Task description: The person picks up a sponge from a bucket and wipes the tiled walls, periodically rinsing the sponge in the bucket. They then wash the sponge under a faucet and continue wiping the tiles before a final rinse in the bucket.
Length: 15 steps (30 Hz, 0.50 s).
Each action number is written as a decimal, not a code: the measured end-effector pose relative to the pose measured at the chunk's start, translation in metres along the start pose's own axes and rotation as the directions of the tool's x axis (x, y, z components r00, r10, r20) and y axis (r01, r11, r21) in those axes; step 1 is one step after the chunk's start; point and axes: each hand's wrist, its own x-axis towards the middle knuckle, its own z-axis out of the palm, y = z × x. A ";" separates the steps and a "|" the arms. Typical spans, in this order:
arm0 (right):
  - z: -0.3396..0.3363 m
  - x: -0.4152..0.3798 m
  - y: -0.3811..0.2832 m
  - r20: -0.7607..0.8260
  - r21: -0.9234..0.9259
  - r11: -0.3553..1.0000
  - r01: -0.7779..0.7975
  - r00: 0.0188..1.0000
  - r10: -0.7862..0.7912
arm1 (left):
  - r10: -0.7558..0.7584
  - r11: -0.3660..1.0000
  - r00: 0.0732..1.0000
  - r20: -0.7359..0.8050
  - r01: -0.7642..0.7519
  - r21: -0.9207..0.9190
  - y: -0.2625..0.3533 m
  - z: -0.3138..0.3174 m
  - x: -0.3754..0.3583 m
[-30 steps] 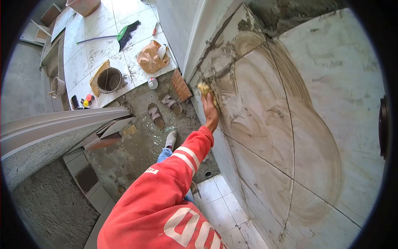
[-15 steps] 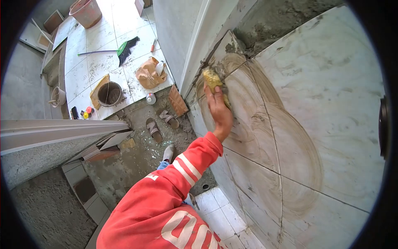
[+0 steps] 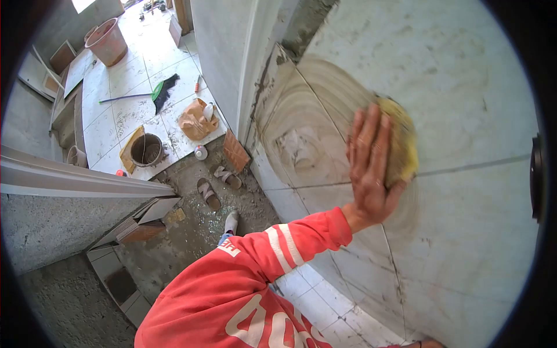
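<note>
We have left hand (image 3: pixel 371 165) right of centre, fingers outstretched and near together, thumb apart, laid flat over yellow sponge (image 3: pixel 404 142). Sponge sits against wall tiles (image 3: pixel 470 232), showing along hand's right side. Brown smears (image 3: pixel 301 110) lie left. Our right hand (image 3: pixel 428 344) at bottom edge, mostly cut off; cannot tell its state.

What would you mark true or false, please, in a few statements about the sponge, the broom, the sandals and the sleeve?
The left hand presses the sponge against the wall. True.
The broom stands upright in a bucket. False: it lies on the floor tiles.
The sandals are off those tiles, on rough ground. True.
The sleeve is plain blue. False: it is red with white stripes.
</note>
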 end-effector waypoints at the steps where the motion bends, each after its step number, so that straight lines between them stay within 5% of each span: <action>1: 0.006 0.001 0.009 -0.065 -0.008 0.999 0.050 0.997 -0.050 | 0.047 0.999 0.998 0.052 -0.047 0.000 0.013 0.003 -0.017; 3: 0.022 0.008 0.045 -0.191 -0.025 0.989 0.146 0.970 -0.148 | 0.011 1.000 0.997 0.073 -0.009 -0.028 0.040 0.014 -0.063; 6: 0.025 0.031 0.106 -0.029 0.132 0.981 0.140 0.990 -0.138 | 0.157 0.987 0.975 0.156 -0.153 -0.039 0.047 0.017 -0.147; 8: 0.008 0.025 0.096 0.001 0.005 0.967 0.256 0.967 -0.256 | 0.265 0.962 0.934 0.240 -0.271 -0.009 0.045 0.009 -0.209; 9: -0.002 0.014 0.083 0.031 0.008 0.986 0.166 0.986 -0.166 | 0.258 0.966 0.931 0.259 -0.258 -0.033 0.047 -0.002 -0.232; 11: -0.033 -0.010 0.062 0.133 0.044 0.999 -0.025 0.991 0.019 | -0.036 0.982 0.872 0.487 0.121 -0.143 0.060 -0.036 -0.262; 13: -0.075 -0.039 0.050 0.291 0.159 0.963 -0.219 0.942 0.166 | -0.427 0.781 0.775 0.466 0.576 -0.241 0.089 -0.060 -0.276; 15: -0.116 -0.079 0.047 0.479 0.288 0.883 -0.371 0.854 0.203 | -0.806 0.157 0.227 0.546 0.973 -0.172 0.070 -0.093 -0.330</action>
